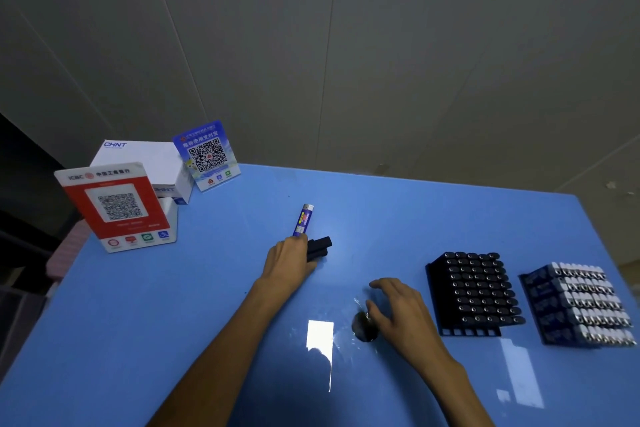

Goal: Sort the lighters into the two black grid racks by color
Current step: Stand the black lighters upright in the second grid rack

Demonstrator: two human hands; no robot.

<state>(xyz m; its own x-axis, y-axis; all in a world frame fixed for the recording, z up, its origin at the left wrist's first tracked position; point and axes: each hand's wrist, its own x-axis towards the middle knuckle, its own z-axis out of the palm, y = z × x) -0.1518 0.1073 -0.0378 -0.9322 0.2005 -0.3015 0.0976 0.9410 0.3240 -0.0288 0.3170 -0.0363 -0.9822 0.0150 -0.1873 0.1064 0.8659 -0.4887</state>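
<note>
My left hand point(289, 262) is closed around black lighters point(319, 247) that stick out to the right of its fingers. A blue lighter point(303, 220) lies on the table just beyond that hand, touching or nearly touching it. My right hand point(403, 312) hovers low over the table with fingers spread and nothing in it. To its right stands a black grid rack point(437, 298) filled with black lighters point(481, 288). Further right, a second rack point(554, 340) holds blue lighters point(575, 302) with silver tops.
The blue table point(173, 322) has a dark round mark point(362, 326) under my right hand. At the back left stand a red QR sign point(119, 206), white boxes point(145, 158) and a blue QR sign point(207, 154). A grey wall rises behind.
</note>
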